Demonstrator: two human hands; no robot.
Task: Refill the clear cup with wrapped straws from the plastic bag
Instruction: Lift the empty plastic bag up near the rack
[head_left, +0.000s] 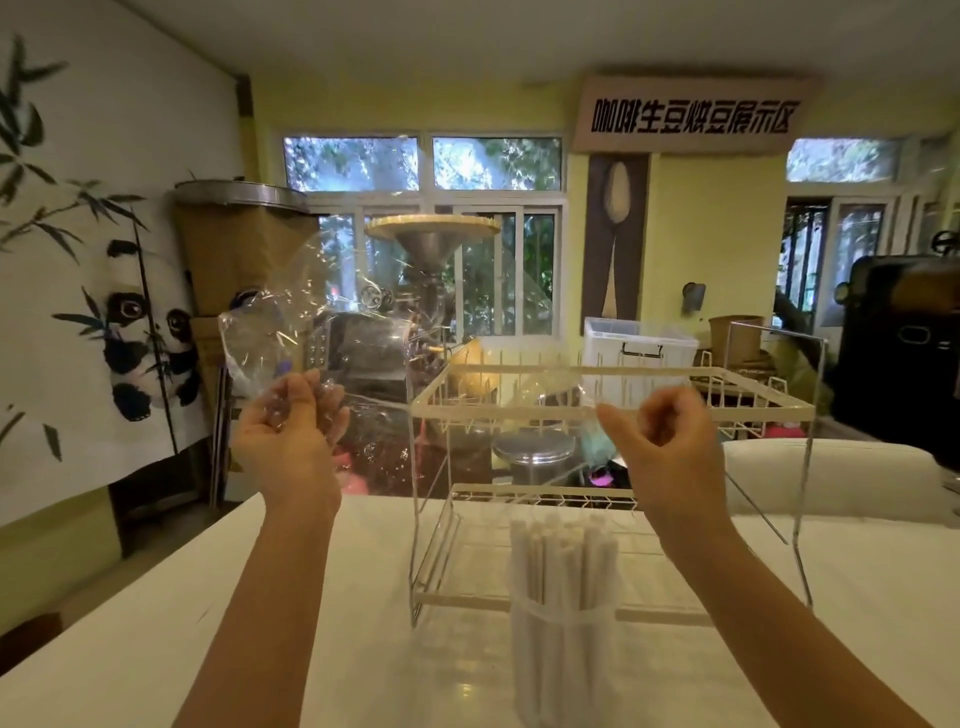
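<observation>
Both hands hold the bag up, looks emptied.
Left hand fingers clamped on crumpled plastic bag; right hand pinches its other edge. Cup on bench, full of straws. Next: probably discard bag.

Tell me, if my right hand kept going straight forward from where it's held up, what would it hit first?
Probably the top rail of the white wire rack: the right hand is raised at that rail's height, seemingly just short of it, though depth is hard to judge from this single view.
</observation>
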